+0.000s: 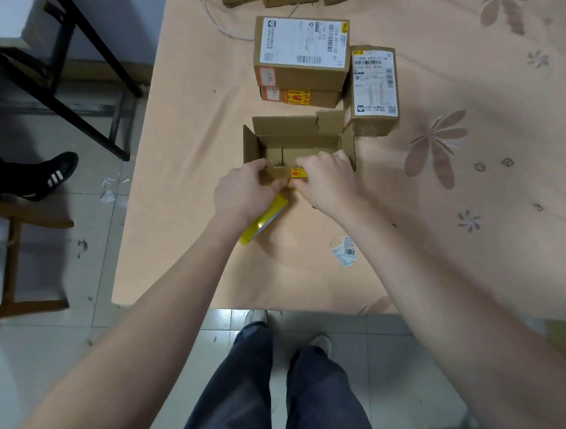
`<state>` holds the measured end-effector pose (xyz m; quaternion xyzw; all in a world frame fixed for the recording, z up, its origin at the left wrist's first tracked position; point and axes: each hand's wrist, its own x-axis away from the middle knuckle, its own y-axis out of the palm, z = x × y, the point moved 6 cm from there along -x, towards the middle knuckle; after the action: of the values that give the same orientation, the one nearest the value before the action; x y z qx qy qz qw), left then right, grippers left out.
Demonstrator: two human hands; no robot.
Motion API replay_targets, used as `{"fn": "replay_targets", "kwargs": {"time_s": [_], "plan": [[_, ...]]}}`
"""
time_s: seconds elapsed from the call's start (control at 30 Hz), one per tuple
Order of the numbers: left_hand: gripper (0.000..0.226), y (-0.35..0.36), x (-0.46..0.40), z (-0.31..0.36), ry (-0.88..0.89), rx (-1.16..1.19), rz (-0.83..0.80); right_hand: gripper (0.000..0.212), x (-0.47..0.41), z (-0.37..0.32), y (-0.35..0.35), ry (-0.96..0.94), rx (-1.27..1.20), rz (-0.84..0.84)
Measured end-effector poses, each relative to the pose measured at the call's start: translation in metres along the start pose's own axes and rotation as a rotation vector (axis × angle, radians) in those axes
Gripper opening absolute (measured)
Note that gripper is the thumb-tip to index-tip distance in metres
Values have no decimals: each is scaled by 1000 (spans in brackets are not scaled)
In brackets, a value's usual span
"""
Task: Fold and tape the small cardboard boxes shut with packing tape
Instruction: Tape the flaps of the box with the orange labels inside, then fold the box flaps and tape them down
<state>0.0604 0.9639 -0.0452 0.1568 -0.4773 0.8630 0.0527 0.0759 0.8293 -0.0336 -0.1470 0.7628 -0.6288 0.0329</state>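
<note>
- I stand at a table (179, 174) spread with a peach cloth printed with pale brown flowers; its near edge hangs over a floor of pale tiles (68, 353).
- An open cardboard box (299, 143) sits on the cloth in front of me, flaps up, its inside bare.
- My left hand (244, 192) curls over the near flap of the box at its left end, fingers bent around the edge.
- My right hand (327, 178) grips the same flap at its right end, beside a yellow sticker (297, 172).
- A yellow roll of packing tape (263, 220) lies partly under my left wrist, just before the box.
- Beyond the open box, two labelled boxes (302, 60) are stacked, with a third labelled box (374, 89) just to their right.
- A torn shipping label (345, 251) lies on the cloth near my right forearm.
- To the left stand black metal frame legs (78, 91), a wooden chair (9, 264), and another person's black striped shoe (52, 175).
</note>
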Motion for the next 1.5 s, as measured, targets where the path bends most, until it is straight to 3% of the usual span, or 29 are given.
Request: {"fn": "replay_targets", "kwargs": {"time_s": [0.37,0.6,0.73,0.83,0.93,1.0,1.07,1.13,1.3,1.5], "plan": [[32,-4,-12,6,-32,-124,40,25,-4,0,-2,9,-21,-18],[29,-4,-14,8,-27,-132,13,12,-2,5,0,61,-37,-109],[26,-5,-14,5,-17,-148,-3,42,1,18,-9,115,-346,-184],[34,-10,-13,2,-7,-109,8,30,7,35,-34,87,-386,90],[38,-17,-10,-1,13,6,55,28,15,63,-51,268,-312,372],[41,-20,-5,-1,28,85,84,39,17,79,-38,470,-479,267],[42,-21,0,-1,49,157,92,35,20,84,-18,615,-708,91],[41,-22,4,-1,52,247,82,31,26,83,-7,669,-814,19],[37,-24,13,-2,2,516,15,43,38,66,4,795,-1235,48],[56,-36,27,-6,61,736,-69,28,54,26,14,889,-1578,11]]}}
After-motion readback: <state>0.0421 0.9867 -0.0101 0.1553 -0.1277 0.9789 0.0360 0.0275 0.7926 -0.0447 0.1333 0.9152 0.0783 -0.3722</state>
